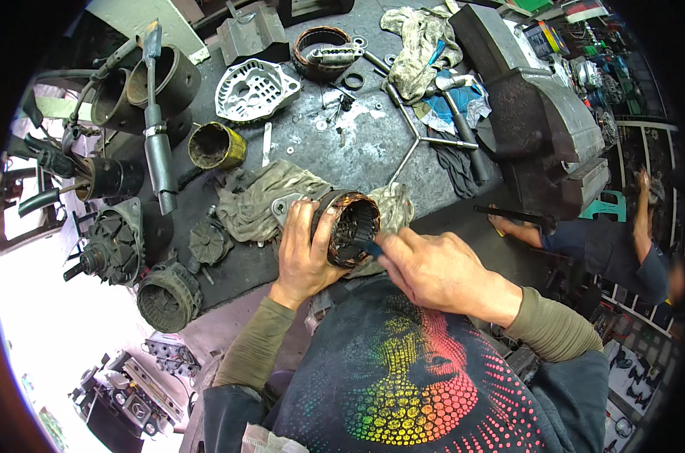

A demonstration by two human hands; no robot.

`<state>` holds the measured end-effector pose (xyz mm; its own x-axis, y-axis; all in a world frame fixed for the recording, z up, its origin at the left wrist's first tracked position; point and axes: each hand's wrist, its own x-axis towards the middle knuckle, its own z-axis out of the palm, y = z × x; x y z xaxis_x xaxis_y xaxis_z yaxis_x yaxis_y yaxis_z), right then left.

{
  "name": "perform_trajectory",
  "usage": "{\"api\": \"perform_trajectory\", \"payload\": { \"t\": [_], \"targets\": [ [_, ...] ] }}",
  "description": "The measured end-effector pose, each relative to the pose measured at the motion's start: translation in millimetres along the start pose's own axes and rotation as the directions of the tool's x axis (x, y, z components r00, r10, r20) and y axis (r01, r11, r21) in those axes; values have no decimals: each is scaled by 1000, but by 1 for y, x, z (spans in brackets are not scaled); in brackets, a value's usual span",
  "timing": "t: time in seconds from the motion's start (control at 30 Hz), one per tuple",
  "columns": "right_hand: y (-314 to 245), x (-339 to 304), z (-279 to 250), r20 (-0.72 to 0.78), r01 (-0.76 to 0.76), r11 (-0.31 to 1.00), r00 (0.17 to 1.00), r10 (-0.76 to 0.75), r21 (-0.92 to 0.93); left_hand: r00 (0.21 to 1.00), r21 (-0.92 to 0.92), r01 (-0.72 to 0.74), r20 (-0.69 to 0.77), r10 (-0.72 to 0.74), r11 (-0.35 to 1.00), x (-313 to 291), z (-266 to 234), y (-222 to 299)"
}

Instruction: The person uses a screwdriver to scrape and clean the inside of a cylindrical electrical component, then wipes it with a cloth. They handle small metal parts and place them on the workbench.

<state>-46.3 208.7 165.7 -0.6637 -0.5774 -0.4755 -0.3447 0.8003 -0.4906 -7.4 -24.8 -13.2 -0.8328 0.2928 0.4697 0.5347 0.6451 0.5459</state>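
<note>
My left hand [306, 257] grips an alternator stator [366, 220], a ring with copper windings, at the table's near edge. The open end of the stator faces to the right. At its lower right rim, my right hand [442, 266] is closed on a small dark blue piece [372, 248]. Most of that piece is hidden by the fingers, so its kind cannot be made out. A stained grey rag [263, 192] lies under and to the left of the stator.
Beyond are an aluminium alternator housing [258, 90], another stator [306, 47], a yellow can [217, 146], a three-armed wrench [418, 138] and a hammer [455, 113]. A vise [538, 113] stands right; dirty alternator parts [169, 298] lie left. Another person [606, 245] is at the far right.
</note>
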Motion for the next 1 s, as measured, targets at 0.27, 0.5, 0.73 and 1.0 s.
{"api": "perform_trajectory", "payload": {
  "t": [0.27, 0.5, 0.73, 1.0],
  "targets": [
    [8, -1, 3, -99, 281, 958, 953, -286, -58, 999, -39, 13, -35, -15, 999, 1, 4, 2],
    [8, -3, 18, -182, -40, 978, 980, 78, 204, 1000, 23, -8, -12, 9, 1000, 3, 4, 2],
    [11, -5, 3, 120, 440, 771, 892, -437, -461, 998, -12, -36, -55, 35, 999, 0, 9, -4],
    [14, 18, 5, 162, -501, 799, 865, 475, 333, 996, 3, -58, -67, 58, 998, -3, 11, -5]
  ]
}}
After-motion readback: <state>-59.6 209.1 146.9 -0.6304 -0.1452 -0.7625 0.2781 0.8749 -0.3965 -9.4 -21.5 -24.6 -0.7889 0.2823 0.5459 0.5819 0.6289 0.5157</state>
